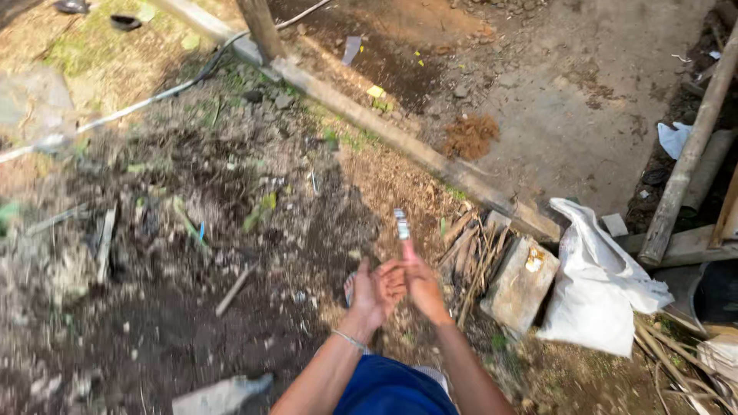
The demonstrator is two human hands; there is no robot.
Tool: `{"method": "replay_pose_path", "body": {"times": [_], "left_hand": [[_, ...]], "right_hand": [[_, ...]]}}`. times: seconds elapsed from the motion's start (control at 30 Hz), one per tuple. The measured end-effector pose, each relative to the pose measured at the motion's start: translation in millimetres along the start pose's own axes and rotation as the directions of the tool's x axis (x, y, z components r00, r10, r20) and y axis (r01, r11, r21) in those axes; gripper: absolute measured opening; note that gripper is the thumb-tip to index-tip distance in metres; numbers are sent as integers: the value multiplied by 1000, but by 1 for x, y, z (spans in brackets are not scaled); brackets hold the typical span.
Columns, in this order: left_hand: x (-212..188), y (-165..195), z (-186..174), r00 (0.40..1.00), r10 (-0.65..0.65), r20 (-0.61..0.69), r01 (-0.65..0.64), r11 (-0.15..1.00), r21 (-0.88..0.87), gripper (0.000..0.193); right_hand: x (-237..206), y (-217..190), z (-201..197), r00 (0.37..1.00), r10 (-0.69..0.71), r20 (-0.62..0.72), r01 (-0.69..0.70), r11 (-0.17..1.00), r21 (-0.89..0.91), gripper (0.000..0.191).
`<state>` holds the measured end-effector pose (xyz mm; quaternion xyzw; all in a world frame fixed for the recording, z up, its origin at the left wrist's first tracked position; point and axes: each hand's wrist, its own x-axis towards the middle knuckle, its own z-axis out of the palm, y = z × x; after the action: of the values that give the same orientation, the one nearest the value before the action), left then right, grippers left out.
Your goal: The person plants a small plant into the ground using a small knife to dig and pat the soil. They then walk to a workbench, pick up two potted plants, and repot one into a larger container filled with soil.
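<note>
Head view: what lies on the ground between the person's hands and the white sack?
A bundle of dry sticks and a flat stone block lie between the hands and the sack.

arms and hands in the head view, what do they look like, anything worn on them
Both forearms are bare, with no sleeves reaching into view and no gloves. The left hand has a thin, pale bangle around its wrist. The right hand shows nothing on its wrist or fingers; any rings are too small to tell. Between the arms lies blue clothing.

A flat stone (521,286) lies between stick bundle (473,257) and sack (596,288).
</note>
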<state>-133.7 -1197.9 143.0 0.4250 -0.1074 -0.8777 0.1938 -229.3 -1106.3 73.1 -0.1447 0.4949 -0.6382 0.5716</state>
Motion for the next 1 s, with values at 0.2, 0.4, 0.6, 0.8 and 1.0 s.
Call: {"method": "replay_pose_path", "body": {"times": [0.2, 0.4, 0.6, 0.8, 1.0], "left_hand": [[61, 45, 87, 997, 44, 66, -70, 875, 480, 80], [147, 6, 157, 884, 114, 453, -444, 510, 737, 78], [248, 59, 214, 656, 188, 731, -701, -206, 682, 83], [394, 195, 246, 640, 414, 648, -584, -286, 760, 69], [499, 277, 230, 969, 228, -99, -148, 849, 508, 73]], "right_hand": [[51, -33, -113, 806, 122, -579, -173, 984, -33, 50], [135, -49, -123, 814, 36, -580, 117, 968, 224, 63], [267, -143, -89, 852, -445, -277, 518, 633, 575, 69], [388, -269, -55, 943, -12, -333, 240, 718, 653, 49], [487, -324, -55, 934, -96, -345, 250, 863, 438, 41]]}}
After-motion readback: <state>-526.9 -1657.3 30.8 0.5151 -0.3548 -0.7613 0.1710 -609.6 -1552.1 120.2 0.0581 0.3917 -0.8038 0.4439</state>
